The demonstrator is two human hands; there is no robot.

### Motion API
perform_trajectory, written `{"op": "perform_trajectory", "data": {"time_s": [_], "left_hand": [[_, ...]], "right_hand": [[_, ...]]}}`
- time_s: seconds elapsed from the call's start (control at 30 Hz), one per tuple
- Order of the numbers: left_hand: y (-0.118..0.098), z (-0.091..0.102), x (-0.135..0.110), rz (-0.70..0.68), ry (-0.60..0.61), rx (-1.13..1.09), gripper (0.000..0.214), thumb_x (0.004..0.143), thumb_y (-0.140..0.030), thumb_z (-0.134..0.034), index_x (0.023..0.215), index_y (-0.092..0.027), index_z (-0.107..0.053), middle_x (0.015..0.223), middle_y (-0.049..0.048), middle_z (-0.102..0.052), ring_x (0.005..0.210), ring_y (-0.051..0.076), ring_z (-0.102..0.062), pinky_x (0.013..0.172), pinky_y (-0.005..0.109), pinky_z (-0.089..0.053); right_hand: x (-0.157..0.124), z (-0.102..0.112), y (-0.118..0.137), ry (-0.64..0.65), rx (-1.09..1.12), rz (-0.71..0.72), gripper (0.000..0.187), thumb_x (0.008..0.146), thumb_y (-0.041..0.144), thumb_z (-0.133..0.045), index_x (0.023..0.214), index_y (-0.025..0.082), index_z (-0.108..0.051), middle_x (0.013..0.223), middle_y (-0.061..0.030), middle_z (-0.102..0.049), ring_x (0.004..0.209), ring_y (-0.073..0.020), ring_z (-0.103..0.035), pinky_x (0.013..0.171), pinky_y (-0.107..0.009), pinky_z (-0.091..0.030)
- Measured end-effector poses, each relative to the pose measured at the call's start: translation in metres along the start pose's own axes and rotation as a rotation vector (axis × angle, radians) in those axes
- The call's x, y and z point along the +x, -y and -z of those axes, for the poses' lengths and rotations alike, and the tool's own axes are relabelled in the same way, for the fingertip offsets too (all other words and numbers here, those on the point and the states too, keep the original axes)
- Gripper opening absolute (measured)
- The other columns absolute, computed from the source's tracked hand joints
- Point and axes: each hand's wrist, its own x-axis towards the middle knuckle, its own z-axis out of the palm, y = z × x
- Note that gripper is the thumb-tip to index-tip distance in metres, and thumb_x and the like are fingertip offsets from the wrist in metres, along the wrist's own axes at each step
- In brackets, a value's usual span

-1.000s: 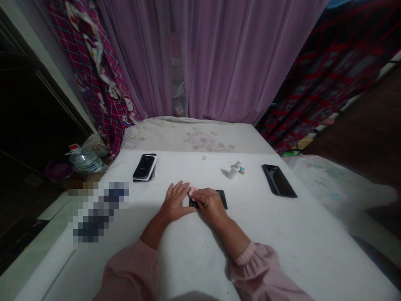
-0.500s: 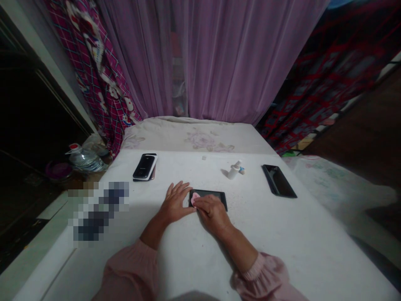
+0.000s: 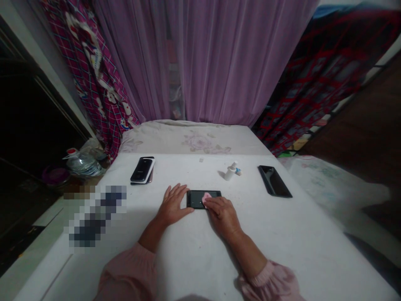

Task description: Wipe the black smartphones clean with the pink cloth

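Observation:
A dark phone (image 3: pixel 196 200) lies flat and sideways on the white-covered table (image 3: pixel 188 255) in front of me. My left hand (image 3: pixel 172 207) rests at its left end, fingers spread and thumb along the near corner. Pinched in the fingers of my right hand (image 3: pixel 223 213) is a small pink cloth (image 3: pixel 206 197), pressed on the middle of the phone's screen. The phone's right part is partly covered by my right hand. Beyond the phone stands a small white spray bottle (image 3: pixel 230 172), with a small blue-and-white item (image 3: pixel 238 171) beside it.
A stack of phones (image 3: pixel 142 170) lies at the back left, and a dark tablet-like device (image 3: pixel 275 181) at the right. A tiny pale square (image 3: pixel 201 160) sits near the back. A pixelated patch hides something at the left. Purple curtains (image 3: pixel 219 62) hang behind.
My right hand has slid the pink cloth from the left end of the phone's screen rightward to its middle. My left hand stays at the phone's left end. The view has shifted slightly.

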Motion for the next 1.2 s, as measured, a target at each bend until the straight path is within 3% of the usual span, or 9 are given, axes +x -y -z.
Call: {"op": "perform_trajectory", "data": {"time_s": [0.17, 0.37, 0.53, 0.9, 1.2], "left_hand": [[-0.001, 0.004, 0.003, 0.028, 0.068, 0.022, 0.069, 0.081, -0.05, -0.065, 0.14, -0.023, -0.044, 0.149, 0.0099, -0.045, 0.143, 0.03, -0.031, 0.119, 0.055, -0.016], [-0.022, 0.007, 0.005, 0.074, 0.1, 0.03, 0.08, 0.081, -0.048, -0.065, 0.148, -0.018, -0.032, 0.153, 0.0147, -0.038, 0.144, 0.033, -0.028, 0.118, 0.06, -0.012], [-0.031, 0.004, 0.01, 0.011, 0.056, -0.01, 0.068, 0.082, -0.047, -0.064, 0.141, -0.021, -0.042, 0.145, 0.0133, -0.049, 0.138, 0.031, -0.038, 0.117, 0.06, -0.011], [-0.025, -0.002, 0.011, -0.017, 0.011, -0.016, 0.063, 0.081, -0.045, -0.066, 0.136, -0.021, -0.047, 0.14, 0.0126, -0.053, 0.135, 0.031, -0.042, 0.117, 0.059, -0.016], [-0.024, -0.008, 0.009, -0.037, -0.048, 0.029, 0.066, 0.082, -0.048, -0.064, 0.139, -0.021, -0.045, 0.139, 0.0127, -0.054, 0.136, 0.031, -0.042, 0.117, 0.056, -0.02]], "right_hand": [[-0.017, 0.016, -0.021, -0.076, -0.053, -0.048, 0.02, 0.09, 0.016, -0.058, 0.1, 0.024, -0.073, 0.1, -0.0036, -0.075, 0.085, -0.0188, -0.064, 0.075, -0.032, -0.045], [-0.017, 0.017, -0.02, -0.069, -0.08, -0.066, 0.022, 0.091, 0.016, -0.055, 0.1, 0.024, -0.073, 0.1, -0.0039, -0.075, 0.088, -0.0204, -0.063, 0.076, -0.033, -0.044], [-0.017, 0.018, -0.021, -0.038, -0.092, -0.087, 0.023, 0.09, 0.016, -0.055, 0.101, 0.024, -0.073, 0.102, -0.0044, -0.074, 0.09, -0.0201, -0.063, 0.077, -0.032, -0.043], [0.037, 0.006, -0.026, 0.118, -0.21, -0.305, 0.02, 0.089, 0.016, -0.057, 0.096, 0.025, -0.074, 0.094, -0.0024, -0.076, 0.085, -0.0204, -0.063, 0.074, -0.03, -0.038], [0.039, -0.017, 0.008, 0.144, -0.09, -0.135, 0.023, 0.087, 0.015, -0.06, 0.101, 0.026, -0.074, 0.109, -0.0034, -0.074, 0.094, -0.0204, -0.062, 0.077, -0.033, -0.039]]}}
